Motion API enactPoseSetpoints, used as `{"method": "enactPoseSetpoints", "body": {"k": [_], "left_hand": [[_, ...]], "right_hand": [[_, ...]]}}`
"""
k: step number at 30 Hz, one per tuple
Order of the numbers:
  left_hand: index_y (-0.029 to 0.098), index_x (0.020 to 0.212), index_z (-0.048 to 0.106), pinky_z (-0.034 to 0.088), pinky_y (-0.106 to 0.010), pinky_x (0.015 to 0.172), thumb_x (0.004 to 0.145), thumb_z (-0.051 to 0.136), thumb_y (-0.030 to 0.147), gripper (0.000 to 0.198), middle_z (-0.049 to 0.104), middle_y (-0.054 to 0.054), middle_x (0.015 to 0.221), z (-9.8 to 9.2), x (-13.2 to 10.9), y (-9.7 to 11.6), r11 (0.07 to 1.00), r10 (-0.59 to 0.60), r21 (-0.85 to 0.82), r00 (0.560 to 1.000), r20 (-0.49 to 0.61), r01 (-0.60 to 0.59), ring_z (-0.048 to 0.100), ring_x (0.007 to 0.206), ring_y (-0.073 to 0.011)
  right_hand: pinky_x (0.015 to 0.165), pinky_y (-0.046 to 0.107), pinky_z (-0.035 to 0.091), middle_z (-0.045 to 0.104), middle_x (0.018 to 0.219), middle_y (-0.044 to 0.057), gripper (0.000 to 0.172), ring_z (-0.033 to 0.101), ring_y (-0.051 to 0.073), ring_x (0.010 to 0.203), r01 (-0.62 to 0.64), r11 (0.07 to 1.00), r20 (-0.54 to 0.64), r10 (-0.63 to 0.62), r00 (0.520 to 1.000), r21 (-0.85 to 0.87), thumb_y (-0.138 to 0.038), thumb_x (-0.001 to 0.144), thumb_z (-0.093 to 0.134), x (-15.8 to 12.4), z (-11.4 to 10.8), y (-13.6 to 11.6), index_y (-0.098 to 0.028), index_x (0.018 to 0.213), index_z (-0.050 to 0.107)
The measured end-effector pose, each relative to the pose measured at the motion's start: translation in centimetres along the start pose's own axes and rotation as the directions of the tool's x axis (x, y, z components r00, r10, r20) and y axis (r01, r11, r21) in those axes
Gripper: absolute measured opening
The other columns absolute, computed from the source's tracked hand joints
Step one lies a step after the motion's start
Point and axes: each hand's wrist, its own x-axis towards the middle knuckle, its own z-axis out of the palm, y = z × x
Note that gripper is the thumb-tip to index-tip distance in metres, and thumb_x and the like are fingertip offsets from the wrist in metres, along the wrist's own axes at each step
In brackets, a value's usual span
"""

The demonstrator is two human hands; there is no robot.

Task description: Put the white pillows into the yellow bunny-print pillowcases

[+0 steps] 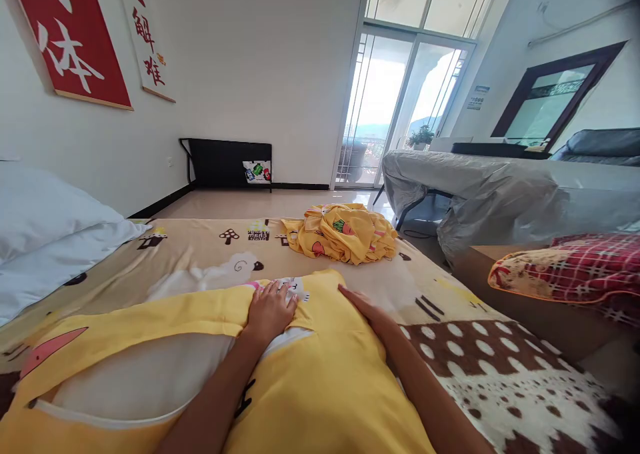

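Note:
A yellow pillowcase [330,387] with cartoon prints lies in front of me on the bed. Through the long slit on its left part shows a white pillow [135,381] inside. My left hand [273,312] rests palm down on the pillowcase near its far edge, beside a printed white animal face, fingers laid out on the cloth. Along the far right corner, my right hand [364,305] lies against the side of the pillowcase with its fingers straight. Neither hand visibly grips the fabric.
Beyond my hands sits a crumpled yellow cloth [345,234] on the patterned blanket [480,367]. White bedding [50,234] is heaped at left. To the right are a red checked cloth [575,267] and a plastic-covered table [470,174]. A black folded frame [225,164] leans against the wall.

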Motion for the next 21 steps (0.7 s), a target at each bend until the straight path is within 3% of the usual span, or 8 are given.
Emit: {"method": "enactPoseSetpoints", "body": {"k": [3, 6, 9, 11, 13, 16, 18, 21], "left_hand": [[0.017, 0.122, 0.058, 0.032, -0.047, 0.108, 0.091, 0.041, 0.037, 0.041, 0.057, -0.011, 0.131, -1.1, -0.7, -0.3, 0.999, 0.005, -0.038, 1.0, -0.027, -0.006, 0.049, 0.125, -0.0244], [0.018, 0.123, 0.057, 0.036, -0.045, 0.106, 0.091, 0.042, 0.037, 0.04, 0.059, -0.011, 0.129, -3.3, -1.5, -0.5, 0.999, 0.007, -0.04, 1.0, -0.03, -0.008, 0.051, 0.122, -0.0238], [0.016, 0.128, 0.054, 0.033, -0.046, 0.107, 0.091, 0.04, 0.039, 0.046, 0.051, -0.014, 0.137, -5.7, -2.4, -0.3, 0.999, -0.034, -0.021, 0.991, -0.127, 0.031, 0.045, 0.129, -0.0268], [0.015, 0.129, 0.052, 0.033, -0.045, 0.107, 0.092, 0.038, 0.04, 0.047, 0.05, -0.014, 0.138, -6.4, -2.8, 0.0, 1.0, -0.015, -0.025, 0.973, -0.228, 0.009, 0.043, 0.13, -0.0265], [0.015, 0.128, 0.053, 0.035, -0.042, 0.107, 0.093, 0.036, 0.039, 0.046, 0.052, -0.013, 0.136, -6.0, -3.2, 0.1, 0.995, 0.072, -0.045, 0.964, -0.258, -0.086, 0.044, 0.128, -0.024], [0.015, 0.124, 0.056, 0.034, -0.043, 0.107, 0.094, 0.033, 0.037, 0.044, 0.055, -0.011, 0.134, -4.0, -3.5, 0.2, 0.982, 0.163, -0.064, 0.967, -0.197, -0.178, 0.047, 0.126, -0.0231], [0.015, 0.123, 0.057, 0.032, -0.046, 0.107, 0.094, 0.034, 0.037, 0.043, 0.055, -0.012, 0.133, -2.9, -3.7, 0.1, 0.984, 0.156, -0.055, 0.971, -0.183, -0.169, 0.048, 0.126, -0.0245], [0.014, 0.123, 0.057, 0.033, -0.047, 0.105, 0.093, 0.036, 0.036, 0.043, 0.057, -0.013, 0.13, -2.5, -3.9, 0.2, 0.987, 0.144, -0.047, 0.968, -0.207, -0.156, 0.049, 0.124, -0.0257]], "right_hand": [[0.061, 0.028, 0.047, 0.069, 0.078, 0.005, 0.035, 0.062, 0.017, 0.069, 0.092, 0.991, 0.041, -0.089, 0.995, -0.095, -0.049, 0.078, 0.056, -0.4, 0.3, -1.7, -0.017, 0.085, 0.068], [0.061, 0.026, 0.042, 0.064, 0.067, 0.003, 0.019, 0.056, 0.017, 0.069, 0.184, 0.953, -0.04, -0.199, 0.979, -0.239, -0.034, 0.074, 0.061, 1.8, -0.6, -5.3, -0.017, 0.066, 0.062], [0.066, 0.026, 0.039, 0.064, 0.075, 0.005, 0.021, 0.055, 0.019, 0.078, 0.246, 0.892, -0.127, -0.313, 0.941, -0.379, -0.032, 0.079, 0.056, 3.9, -1.6, -8.4, -0.017, 0.065, 0.059], [0.068, 0.027, 0.038, 0.065, 0.082, 0.007, 0.023, 0.055, 0.02, 0.082, 0.257, 0.852, -0.133, -0.351, 0.927, -0.457, -0.032, 0.083, 0.052, 4.0, -0.9, -8.9, -0.017, 0.07, 0.06], [0.07, 0.026, 0.038, 0.065, 0.084, 0.008, 0.022, 0.056, 0.019, 0.084, 0.245, 0.813, -0.097, -0.345, 0.934, -0.528, -0.029, 0.086, 0.05, 2.9, 1.0, -7.9, -0.016, 0.071, 0.061], [0.077, 0.028, 0.043, 0.065, 0.088, 0.005, 0.021, 0.058, 0.015, 0.084, 0.186, 0.757, -0.042, -0.271, 0.962, -0.626, -0.03, 0.089, 0.051, 1.2, 3.3, -6.2, -0.016, 0.078, 0.062], [0.086, 0.036, 0.044, 0.065, 0.096, 0.006, 0.021, 0.059, 0.017, 0.092, 0.137, 0.72, -0.048, -0.23, 0.972, -0.68, -0.034, 0.089, 0.054, 0.8, 3.1, -6.6, -0.015, 0.088, 0.063], [0.095, 0.047, 0.036, 0.065, 0.101, 0.016, 0.023, 0.056, 0.029, 0.106, 0.101, 0.684, -0.069, -0.217, 0.974, -0.722, -0.031, 0.082, 0.062, 1.0, 0.8, -10.6, -0.01, 0.089, 0.066]]}}
